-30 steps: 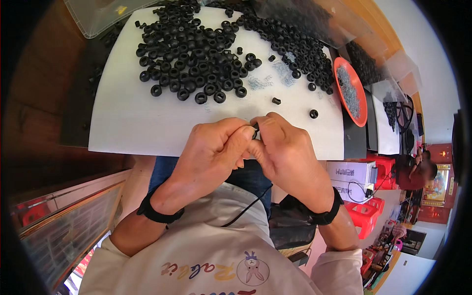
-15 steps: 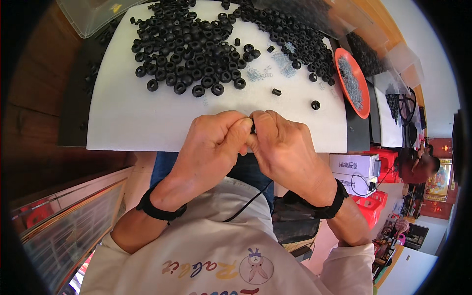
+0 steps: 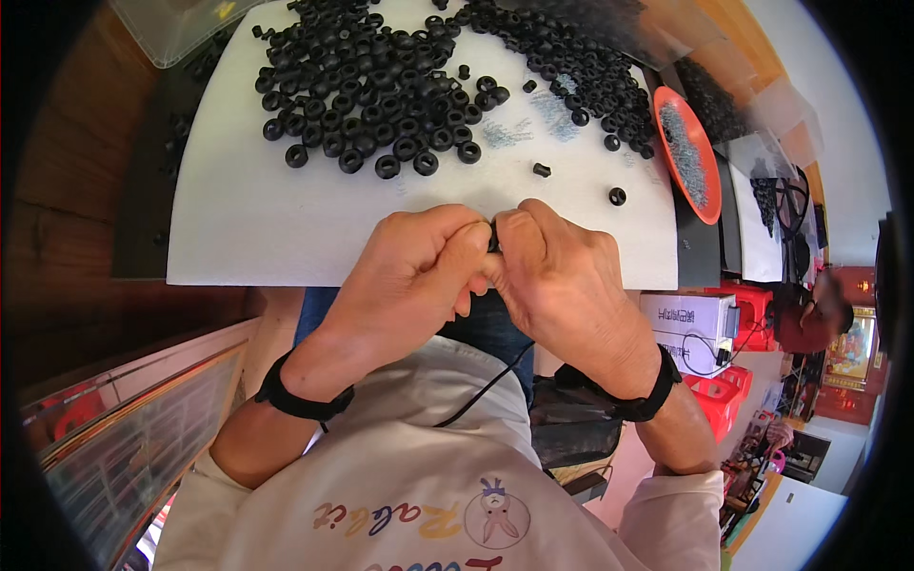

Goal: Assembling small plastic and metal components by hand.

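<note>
My left hand (image 3: 419,276) and my right hand (image 3: 562,276) meet at the near edge of the white foam-like work surface (image 3: 257,228). Between their pinched fingers is a small black cord lock (image 3: 493,238), mostly hidden by the thumbs and fingertips. Both hands are closed on it. Just beyond them, a small black plunger (image 3: 542,170) lies on its side, and a round black cord-lock body (image 3: 617,196) sits to its right with its hole showing.
A large pile of round black cord-lock bodies (image 3: 381,105) covers the far left, with smaller black pieces (image 3: 571,67) at far right. Loose tiny springs (image 3: 505,133) lie between. An orange dish (image 3: 707,205) holds more springs. Clear plastic bins (image 3: 171,33) stand behind. Another person (image 3: 809,319) is at far right.
Both hands stay pinched together on the cord lock; the right hand has turned slightly and its knuckles have risen. The whole view has shifted a little.
</note>
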Demonstrator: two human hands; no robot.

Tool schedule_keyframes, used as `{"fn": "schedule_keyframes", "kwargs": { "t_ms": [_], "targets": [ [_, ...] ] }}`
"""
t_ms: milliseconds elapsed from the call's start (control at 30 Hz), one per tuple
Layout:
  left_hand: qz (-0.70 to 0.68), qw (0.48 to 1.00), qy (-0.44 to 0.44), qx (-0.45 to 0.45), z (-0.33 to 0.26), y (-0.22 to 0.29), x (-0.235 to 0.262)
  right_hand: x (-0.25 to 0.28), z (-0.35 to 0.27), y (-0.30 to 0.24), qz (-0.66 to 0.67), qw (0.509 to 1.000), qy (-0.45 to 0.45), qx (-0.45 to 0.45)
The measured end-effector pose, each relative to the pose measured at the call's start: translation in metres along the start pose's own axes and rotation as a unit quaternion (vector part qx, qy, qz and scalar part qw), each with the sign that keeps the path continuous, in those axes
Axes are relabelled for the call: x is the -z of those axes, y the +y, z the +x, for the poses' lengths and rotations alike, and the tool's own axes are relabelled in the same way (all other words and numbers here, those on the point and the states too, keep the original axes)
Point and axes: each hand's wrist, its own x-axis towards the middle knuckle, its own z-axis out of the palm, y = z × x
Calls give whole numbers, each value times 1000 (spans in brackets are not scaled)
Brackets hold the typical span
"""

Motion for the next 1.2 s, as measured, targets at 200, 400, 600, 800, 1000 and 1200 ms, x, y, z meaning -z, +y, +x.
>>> {"fn": "schedule_keyframes", "kwargs": {
  "t_ms": [200,400,600,800,1000,1200],
  "targets": [
    [46,999,22,5,2,-2,0,-8,0,1,-6,1000,5,-5],
    [-15,998,54,-1,0,4,-3,-3,4,4,-6,1000,24,13],
    [-91,995,45,8,1,-2,-1,6,8,4,103,992,63,-38],
    [-51,998,45,-6,0,-1,-2,-1,6,1,78,994,66,32],
    [-71,997,24,21,-1,4,1,22,2,5,96,994,56,21],
    [-45,999,-15,0,-7,2,6,90,12,26,227,937,-102,-244]
  ]
}}
